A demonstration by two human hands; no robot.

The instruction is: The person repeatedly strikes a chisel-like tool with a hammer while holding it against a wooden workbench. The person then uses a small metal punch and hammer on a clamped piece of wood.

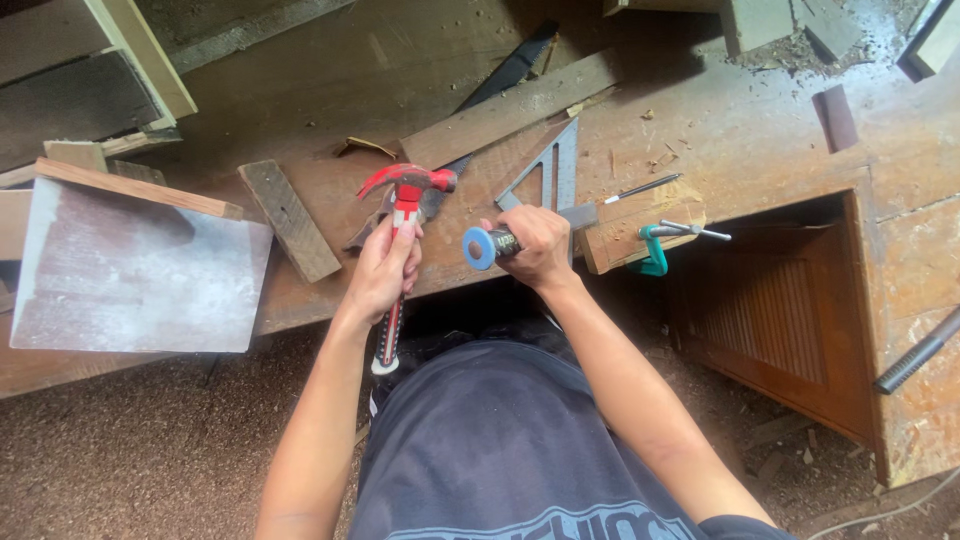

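The left hand [385,265] has its grip closed around a red claw hammer [400,215], head raised over the tabletop [760,140] edge. Just beside it, the right hand [540,245] wraps a chisel [500,243] with a blue butt, blade against a clamped wood block [640,225]. Beyond lie a metal square [550,170] and a plank [510,110].

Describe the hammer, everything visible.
The hammer is a claw hammer with a red head and a red, white and black handle. The head looks like painted metal, claw curving left, face pointing right. It is held roughly upright in view, head away from the person, above the wooden bench. The left hand grips the handle just below the head; the handle's end sticks out toward the body.
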